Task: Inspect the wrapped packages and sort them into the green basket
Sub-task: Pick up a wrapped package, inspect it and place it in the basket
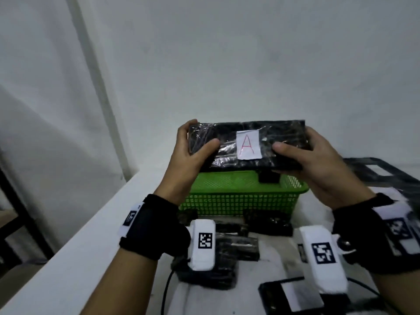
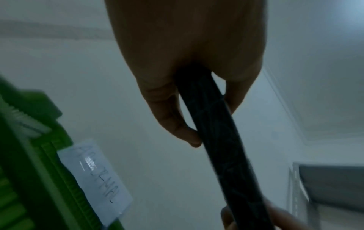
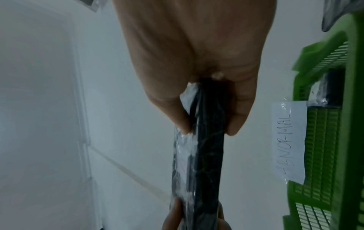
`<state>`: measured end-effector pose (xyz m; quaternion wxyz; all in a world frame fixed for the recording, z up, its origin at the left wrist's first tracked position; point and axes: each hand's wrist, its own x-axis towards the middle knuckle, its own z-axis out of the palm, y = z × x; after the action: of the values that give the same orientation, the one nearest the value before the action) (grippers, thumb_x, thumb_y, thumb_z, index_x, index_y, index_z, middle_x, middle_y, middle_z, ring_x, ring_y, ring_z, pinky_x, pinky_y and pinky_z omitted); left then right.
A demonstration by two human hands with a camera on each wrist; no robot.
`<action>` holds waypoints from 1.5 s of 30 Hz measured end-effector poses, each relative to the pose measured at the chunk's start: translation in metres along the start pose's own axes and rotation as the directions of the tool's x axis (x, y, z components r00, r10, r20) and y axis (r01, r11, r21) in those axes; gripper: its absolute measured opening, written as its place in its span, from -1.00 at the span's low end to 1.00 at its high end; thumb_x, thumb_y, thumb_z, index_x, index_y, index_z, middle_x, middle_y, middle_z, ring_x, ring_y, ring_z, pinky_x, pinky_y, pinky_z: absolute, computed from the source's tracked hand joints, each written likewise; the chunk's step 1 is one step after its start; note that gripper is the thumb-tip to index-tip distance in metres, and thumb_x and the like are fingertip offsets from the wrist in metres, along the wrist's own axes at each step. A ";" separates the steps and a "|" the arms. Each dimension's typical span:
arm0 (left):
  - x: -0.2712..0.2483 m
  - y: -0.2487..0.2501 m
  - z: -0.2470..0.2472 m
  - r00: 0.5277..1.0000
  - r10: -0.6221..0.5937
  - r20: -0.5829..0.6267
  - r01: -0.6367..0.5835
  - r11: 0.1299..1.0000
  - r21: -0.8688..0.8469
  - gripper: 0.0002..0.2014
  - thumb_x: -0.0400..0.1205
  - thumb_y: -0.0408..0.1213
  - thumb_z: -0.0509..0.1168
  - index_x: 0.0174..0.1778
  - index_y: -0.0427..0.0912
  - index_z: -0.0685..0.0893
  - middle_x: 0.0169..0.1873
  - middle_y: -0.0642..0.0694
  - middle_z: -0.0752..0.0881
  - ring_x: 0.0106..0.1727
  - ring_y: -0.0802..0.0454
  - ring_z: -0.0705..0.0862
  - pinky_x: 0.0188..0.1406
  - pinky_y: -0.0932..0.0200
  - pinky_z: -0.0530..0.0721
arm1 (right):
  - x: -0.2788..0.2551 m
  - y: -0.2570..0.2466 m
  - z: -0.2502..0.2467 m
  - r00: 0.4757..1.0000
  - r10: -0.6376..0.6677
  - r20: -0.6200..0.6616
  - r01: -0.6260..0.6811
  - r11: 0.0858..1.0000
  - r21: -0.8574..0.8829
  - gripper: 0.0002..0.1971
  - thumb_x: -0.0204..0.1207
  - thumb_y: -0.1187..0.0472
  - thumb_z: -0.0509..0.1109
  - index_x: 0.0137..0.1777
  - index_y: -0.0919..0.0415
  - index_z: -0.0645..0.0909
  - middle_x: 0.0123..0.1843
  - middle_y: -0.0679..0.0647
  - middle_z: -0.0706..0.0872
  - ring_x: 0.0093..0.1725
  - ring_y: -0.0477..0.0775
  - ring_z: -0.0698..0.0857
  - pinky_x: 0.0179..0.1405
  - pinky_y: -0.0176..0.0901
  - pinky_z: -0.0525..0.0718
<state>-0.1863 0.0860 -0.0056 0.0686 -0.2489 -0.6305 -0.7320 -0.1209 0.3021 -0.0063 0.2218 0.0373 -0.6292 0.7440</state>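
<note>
Two hands were up: the left hand (image 1: 188,153) at nine o'clock and the right hand (image 1: 318,164) at three o'clock of one black wrapped package (image 1: 247,145), which carried one white label with a red letter A (image 1: 247,144). One green basket (image 1: 238,196) stood at six o'clock of it, bearing one handwritten paper tag (image 3: 288,141). Each wrist wore one black strap, two in all. More black packages lay on the table (image 1: 75,258); their number could not be told.
</note>
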 end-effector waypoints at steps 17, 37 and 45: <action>0.013 -0.013 0.031 0.987 0.127 0.099 -0.137 0.985 0.101 -0.45 0.52 -0.46 0.52 0.33 -0.02 0.46 0.06 -0.11 0.71 -0.31 0.02 0.81 -0.71 0.22 0.58 | 0.005 0.011 -0.028 0.959 -0.210 -0.190 0.171 0.964 -0.202 -0.55 0.38 0.42 0.65 0.20 0.19 0.59 -0.07 0.00 0.85 -0.08 0.08 0.88 -0.28 0.05 0.85; 0.012 -0.001 0.027 0.989 -0.097 0.111 0.088 0.993 0.081 -0.64 0.60 0.12 0.32 0.17 -0.04 0.61 0.05 0.05 0.73 0.06 0.13 0.77 -0.27 0.13 0.78 | 0.000 0.011 -0.033 0.884 -0.454 -0.109 0.278 0.699 -0.659 -0.46 0.35 -0.01 0.69 0.22 0.02 0.49 0.00 -0.27 0.71 -0.01 -0.35 0.69 -0.10 -0.50 0.59; 0.014 -0.011 0.032 0.988 0.130 0.086 -0.134 0.990 0.044 -0.90 0.62 -0.24 0.44 -0.04 -0.08 0.64 -0.12 0.02 0.77 -0.05 0.09 0.78 0.07 0.03 0.78 | 0.001 0.007 -0.024 0.937 -0.300 -0.178 0.237 0.922 -0.305 -0.34 0.16 -0.36 0.64 0.18 -0.08 0.55 0.01 -0.05 0.75 -0.12 -0.05 0.73 -0.02 0.06 0.72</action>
<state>-0.1939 0.1215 -0.0066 0.0967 -0.3187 -0.6329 -0.6990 -0.1191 0.3243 -0.0168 0.3939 0.0089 -0.6879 0.6096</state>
